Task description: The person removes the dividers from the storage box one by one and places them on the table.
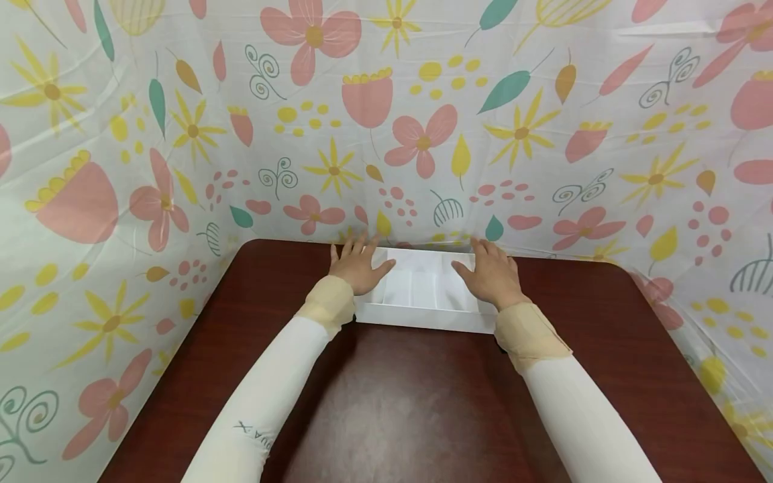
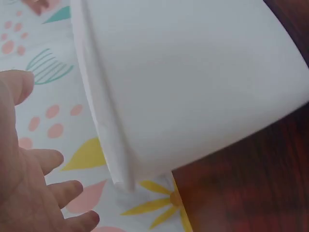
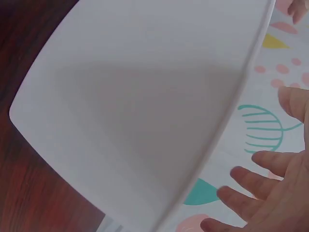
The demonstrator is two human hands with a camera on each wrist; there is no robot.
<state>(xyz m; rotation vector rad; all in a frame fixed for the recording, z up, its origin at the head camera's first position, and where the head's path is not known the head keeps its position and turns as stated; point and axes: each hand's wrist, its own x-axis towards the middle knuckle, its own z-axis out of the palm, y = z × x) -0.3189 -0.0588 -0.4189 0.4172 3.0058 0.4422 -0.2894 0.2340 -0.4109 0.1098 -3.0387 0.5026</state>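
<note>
Flat now, both hands [image 1: 357, 267] [image 1: 490, 274] rest on the white tray [image 1: 423, 295].

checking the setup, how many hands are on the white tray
2. The left hand rests flat on the white tray's left end; the right hand rests flat on its right end.

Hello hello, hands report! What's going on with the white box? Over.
Left hand open, flat on white box. Right hand open, flat too. Box on brown table, by flowered curtain. Nothing blocking.

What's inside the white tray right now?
The white tray shows only white dividers and empty-looking middle compartments. The left hand and right hand cover its end compartments, so their contents stay hidden.
</note>
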